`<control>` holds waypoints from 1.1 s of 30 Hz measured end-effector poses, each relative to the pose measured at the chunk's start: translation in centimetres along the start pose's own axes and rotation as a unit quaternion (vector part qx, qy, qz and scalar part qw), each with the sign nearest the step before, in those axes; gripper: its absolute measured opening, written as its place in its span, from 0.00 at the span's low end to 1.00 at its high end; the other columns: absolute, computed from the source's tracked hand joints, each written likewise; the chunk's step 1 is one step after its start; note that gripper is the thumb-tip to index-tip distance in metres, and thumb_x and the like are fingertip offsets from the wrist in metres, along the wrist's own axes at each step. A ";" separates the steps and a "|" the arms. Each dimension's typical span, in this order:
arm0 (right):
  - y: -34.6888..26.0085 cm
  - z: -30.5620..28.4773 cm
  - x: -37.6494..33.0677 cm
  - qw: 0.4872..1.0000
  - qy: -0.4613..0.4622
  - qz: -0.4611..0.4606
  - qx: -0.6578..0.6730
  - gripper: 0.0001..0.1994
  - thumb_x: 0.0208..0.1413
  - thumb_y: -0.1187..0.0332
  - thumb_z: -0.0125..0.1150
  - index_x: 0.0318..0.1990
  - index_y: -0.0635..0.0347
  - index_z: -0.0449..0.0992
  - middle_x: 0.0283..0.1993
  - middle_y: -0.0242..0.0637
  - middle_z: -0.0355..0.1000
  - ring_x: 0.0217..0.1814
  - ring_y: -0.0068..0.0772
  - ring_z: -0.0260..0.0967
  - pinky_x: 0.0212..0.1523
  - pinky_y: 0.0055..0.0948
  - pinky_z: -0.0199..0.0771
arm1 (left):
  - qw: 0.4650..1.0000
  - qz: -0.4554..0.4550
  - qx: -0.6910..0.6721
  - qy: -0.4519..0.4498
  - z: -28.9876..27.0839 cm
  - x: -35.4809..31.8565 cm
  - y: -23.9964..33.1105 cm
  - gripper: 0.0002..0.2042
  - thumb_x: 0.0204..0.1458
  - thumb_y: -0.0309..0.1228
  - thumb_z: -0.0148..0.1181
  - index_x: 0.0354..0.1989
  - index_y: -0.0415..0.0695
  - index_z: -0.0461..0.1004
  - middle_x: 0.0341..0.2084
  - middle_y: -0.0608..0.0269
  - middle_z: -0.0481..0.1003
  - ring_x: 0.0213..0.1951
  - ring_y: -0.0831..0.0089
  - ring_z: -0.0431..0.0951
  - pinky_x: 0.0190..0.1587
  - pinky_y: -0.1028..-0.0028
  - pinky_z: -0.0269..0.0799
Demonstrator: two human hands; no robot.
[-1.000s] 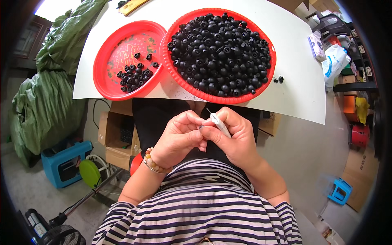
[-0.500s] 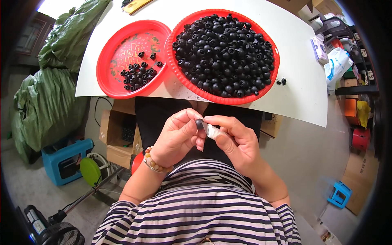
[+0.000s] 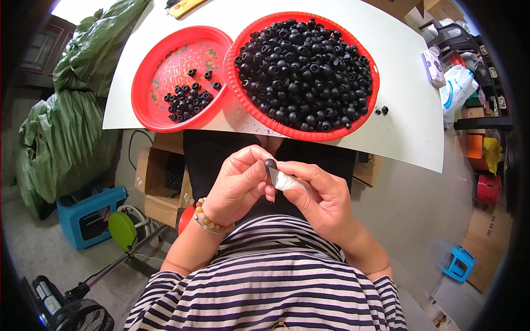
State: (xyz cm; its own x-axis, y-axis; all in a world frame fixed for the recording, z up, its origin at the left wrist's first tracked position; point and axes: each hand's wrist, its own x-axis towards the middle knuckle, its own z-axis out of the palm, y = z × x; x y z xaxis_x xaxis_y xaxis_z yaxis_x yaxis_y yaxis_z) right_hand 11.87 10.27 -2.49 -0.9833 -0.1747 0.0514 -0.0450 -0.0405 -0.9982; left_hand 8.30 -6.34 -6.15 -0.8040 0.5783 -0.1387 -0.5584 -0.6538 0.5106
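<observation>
Close in front of my lap, my left hand (image 3: 236,179) pinches a small round black part (image 3: 270,164), rubber- or plastic-looking, between thumb and fingertips. Fingers and thumb of my right hand (image 3: 324,196) are closed round the white wrapping (image 3: 287,182) of a small blade. Its thin grey metal (image 3: 273,176) lies right against the black part; whether it cuts in I cannot tell. Beyond my hands, a red scalloped basin (image 3: 228,71) is heaped with similar black parts (image 3: 303,71). A shallower red tray (image 3: 141,83) on its left holds a smaller pile (image 3: 187,102).
Both red containers stand on a white table (image 3: 408,127), near its front edge. Two black bits (image 3: 385,110) lie right of the basin. An open cardboard box (image 3: 157,179) and a blue stool (image 3: 91,215) are at lower left. A white bag (image 3: 457,88) is at right.
The blade and its white wrapping have shifted slightly left and toward me. The black part has turned a little in my left fingers. Both hands otherwise keep their places.
</observation>
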 end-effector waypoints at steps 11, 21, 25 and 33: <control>-0.1 -0.1 0.1 1.000 -0.001 0.002 -0.010 0.12 0.51 0.74 0.56 0.44 0.63 0.71 0.38 0.42 0.72 0.36 0.29 0.72 0.37 0.22 0.70 | 1.000 -0.001 0.011 0.003 0.0 0.0 0.2 0.08 0.53 0.30 0.52 0.36 0.39 0.67 0.27 0.61 0.71 0.24 0.77 0.73 0.27 0.78 0.72; 0.3 0.7 0.1 1.000 0.028 -0.007 -0.009 0.10 0.52 0.73 0.55 0.42 0.63 0.71 0.34 0.41 0.72 0.32 0.27 0.72 0.32 0.22 0.70 | 1.000 -0.006 0.015 0.013 0.1 0.0 0.4 0.07 0.52 0.29 0.53 0.35 0.38 0.67 0.25 0.61 0.71 0.23 0.78 0.72 0.25 0.79 0.71; -0.2 0.1 0.4 0.997 0.020 -0.029 -0.074 0.08 0.53 0.72 0.54 0.40 0.63 0.71 0.31 0.40 0.72 0.29 0.27 0.71 0.30 0.21 0.69 | 0.999 -0.007 0.043 0.015 0.3 -0.1 0.5 0.07 0.52 0.29 0.53 0.35 0.38 0.67 0.25 0.61 0.71 0.22 0.78 0.72 0.25 0.79 0.71; 0.1 0.8 -0.1 0.997 0.041 -0.034 -0.060 0.10 0.53 0.69 0.54 0.42 0.60 0.71 0.31 0.40 0.72 0.28 0.30 0.72 0.29 0.22 0.69 | 1.000 0.013 0.021 0.003 0.3 0.1 0.4 0.07 0.52 0.29 0.53 0.35 0.38 0.67 0.24 0.61 0.71 0.22 0.77 0.72 0.24 0.78 0.71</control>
State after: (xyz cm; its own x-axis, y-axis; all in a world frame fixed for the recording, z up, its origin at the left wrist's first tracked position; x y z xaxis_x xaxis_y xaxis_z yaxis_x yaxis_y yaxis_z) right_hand 12.05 9.51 -2.61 -0.9880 -0.0952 0.1218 -0.1286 0.0693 -0.9893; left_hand 8.04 -6.41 -5.65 -0.8195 0.5583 -0.1292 -0.5279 -0.6477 0.5494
